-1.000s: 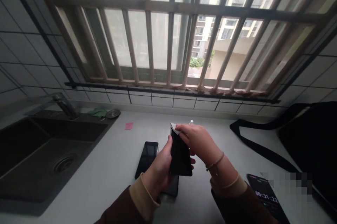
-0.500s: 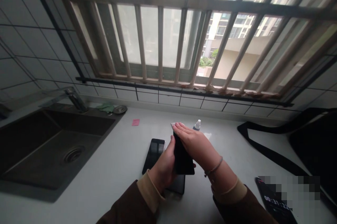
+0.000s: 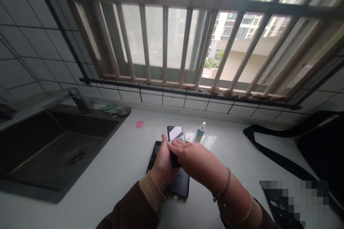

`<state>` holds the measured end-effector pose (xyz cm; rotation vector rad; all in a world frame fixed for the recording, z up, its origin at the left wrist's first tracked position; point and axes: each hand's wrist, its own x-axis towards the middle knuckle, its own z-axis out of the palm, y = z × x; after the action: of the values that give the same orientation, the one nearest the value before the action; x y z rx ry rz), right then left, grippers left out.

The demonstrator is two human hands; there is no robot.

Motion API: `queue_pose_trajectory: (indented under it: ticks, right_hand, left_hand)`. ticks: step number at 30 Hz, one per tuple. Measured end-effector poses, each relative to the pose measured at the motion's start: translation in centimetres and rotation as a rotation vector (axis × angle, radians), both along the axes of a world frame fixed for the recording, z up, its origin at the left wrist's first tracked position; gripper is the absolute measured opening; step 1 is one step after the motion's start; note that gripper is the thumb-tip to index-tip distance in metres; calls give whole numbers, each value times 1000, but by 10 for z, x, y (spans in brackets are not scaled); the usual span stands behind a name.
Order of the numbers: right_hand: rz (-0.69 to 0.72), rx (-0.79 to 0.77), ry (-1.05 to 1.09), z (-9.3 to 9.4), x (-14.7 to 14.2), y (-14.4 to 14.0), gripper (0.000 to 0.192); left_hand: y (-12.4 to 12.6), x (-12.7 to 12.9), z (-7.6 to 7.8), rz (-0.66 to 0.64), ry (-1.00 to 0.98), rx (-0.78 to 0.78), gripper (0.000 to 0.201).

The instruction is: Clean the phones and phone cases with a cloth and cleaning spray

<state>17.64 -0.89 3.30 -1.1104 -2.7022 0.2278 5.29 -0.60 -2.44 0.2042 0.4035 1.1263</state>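
My left hand [image 3: 164,162] holds a black phone [image 3: 175,132] from its left side, thumb along the edge. The phone's upper screen reflects the window light. My right hand [image 3: 189,153] lies across the phone, fingers pressing a folded white wipe [image 3: 172,142] onto the screen. Most of the wipe is hidden under those fingers. Beneath my hands, a second dark phone [image 3: 179,185] lies on the counter, and a third phone [image 3: 153,155] is partly covered by my left hand. A small spray bottle [image 3: 200,131] stands just beyond my right hand.
On the left is a sink [image 3: 53,150] with a tap [image 3: 80,100], a green cloth [image 3: 108,109] and a drain strainer [image 3: 123,111]. A pink note [image 3: 139,124] lies on the counter. A black bag strap [image 3: 279,157] and a phone showing a timer [image 3: 278,205] lie right.
My right hand has slid down the phone toward me, uncovering its upper screen and the spray bottle. The held phone has tilted, so its screen shows a bright reflection.
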Motion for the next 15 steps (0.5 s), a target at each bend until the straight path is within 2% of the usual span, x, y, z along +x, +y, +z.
queue_pose_trajectory:
  ticks: [2,6,11,15]
  right_hand:
    - [-30,-2,10,-2,-2,-1,55]
    - [-101,55,66,-7,-8,4,64]
    - [-204,140,132,-14,-8,15,62]
    - [-253,169,128,-16,-12,13,60]
  left_hand:
    - [0,0,1,-21,6,3,69]
    - [-5,5,2,36,7,44,56]
    - [-11,14,3,-28,4,148,56]
    - [-11,15,4,-3,19,161,57]
